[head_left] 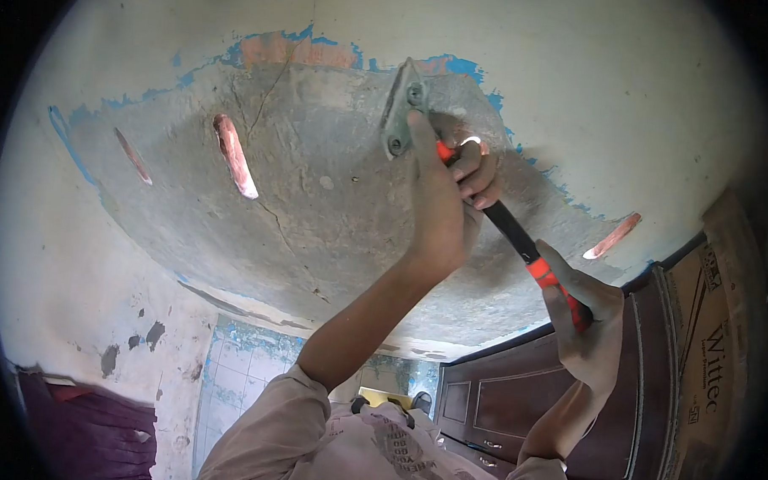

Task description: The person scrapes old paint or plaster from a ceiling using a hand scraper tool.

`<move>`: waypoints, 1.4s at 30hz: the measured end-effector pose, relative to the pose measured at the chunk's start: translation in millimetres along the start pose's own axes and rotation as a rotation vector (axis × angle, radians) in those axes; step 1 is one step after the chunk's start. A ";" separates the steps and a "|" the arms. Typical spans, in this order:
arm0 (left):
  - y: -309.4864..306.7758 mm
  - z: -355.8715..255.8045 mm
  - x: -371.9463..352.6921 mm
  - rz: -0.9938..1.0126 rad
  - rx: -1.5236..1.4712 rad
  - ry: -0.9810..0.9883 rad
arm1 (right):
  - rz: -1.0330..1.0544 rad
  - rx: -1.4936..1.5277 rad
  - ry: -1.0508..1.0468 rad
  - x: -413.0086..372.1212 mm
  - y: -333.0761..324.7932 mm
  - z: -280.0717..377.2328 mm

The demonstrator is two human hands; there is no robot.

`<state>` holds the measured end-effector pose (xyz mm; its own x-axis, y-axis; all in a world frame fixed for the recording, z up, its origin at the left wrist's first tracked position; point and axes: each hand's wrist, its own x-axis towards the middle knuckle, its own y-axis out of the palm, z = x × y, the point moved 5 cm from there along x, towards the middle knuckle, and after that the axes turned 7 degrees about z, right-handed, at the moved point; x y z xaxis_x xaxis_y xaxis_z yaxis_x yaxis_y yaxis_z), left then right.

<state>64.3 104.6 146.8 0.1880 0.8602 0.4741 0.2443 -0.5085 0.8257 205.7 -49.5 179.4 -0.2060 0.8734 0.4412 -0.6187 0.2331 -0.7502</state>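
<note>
I am looking up at a ceiling. A small grey metal bracket (403, 109) with two bolts lies against the bare grey plaster patch (318, 204). My left hand (443, 204) reaches up to it. One finger presses on the bracket and the other fingers curl around the front end of an orange and black tool (519, 236). My right hand (586, 325) grips the tool's handle lower down to the right. The tool slants from that hand up towards the bracket, and its tip is hidden behind my left hand.
Flaking blue paint (458, 66) rims the grey patch, and several narrow slots (235, 154) glow orange. A dark wooden cabinet (514, 397) and a cardboard box (718, 353) stand at the right. A tiled wall (244, 362) and purple cloth (90, 433) are below.
</note>
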 end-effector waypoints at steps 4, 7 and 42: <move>13.6 22.1 -4.9 -0.052 -0.008 -0.072 | -0.017 -0.029 0.021 -14.7 -11.6 -10.4; 14.1 14.1 -5.1 -0.019 -0.021 -0.063 | 0.003 -0.043 0.012 -9.1 -11.0 -0.2; 29.0 26.6 -14.4 -0.068 -0.201 -0.092 | 0.070 -0.140 0.086 -14.1 -36.9 26.0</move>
<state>94.0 76.5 155.8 0.2655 0.8803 0.3932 0.0662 -0.4235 0.9035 211.7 -81.6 213.7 -0.1751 0.9216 0.3464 -0.4923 0.2227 -0.8414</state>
